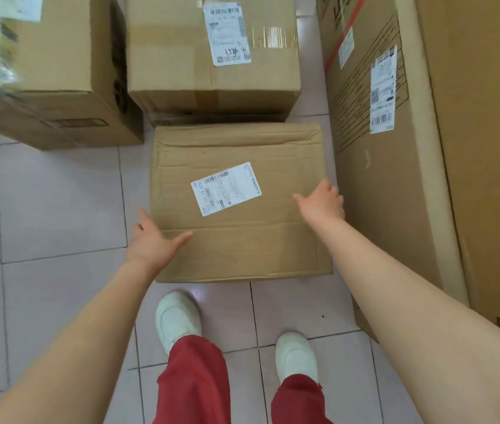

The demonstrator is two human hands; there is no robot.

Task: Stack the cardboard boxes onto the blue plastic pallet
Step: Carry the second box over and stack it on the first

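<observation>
left hand (153, 240) open, thumb on top, fingers at the left edge of the flat box (242, 240) on the floor (58, 194). right hand (322, 200) open at its right edge. better to hook both sides low, lift level, clear of the tall carton (395, 179). no pallet in view.

We see pale tiled floor (52, 203) with dark grout lines, and 2 white shoes (176, 319) below red trouser legs (195, 384).
</observation>
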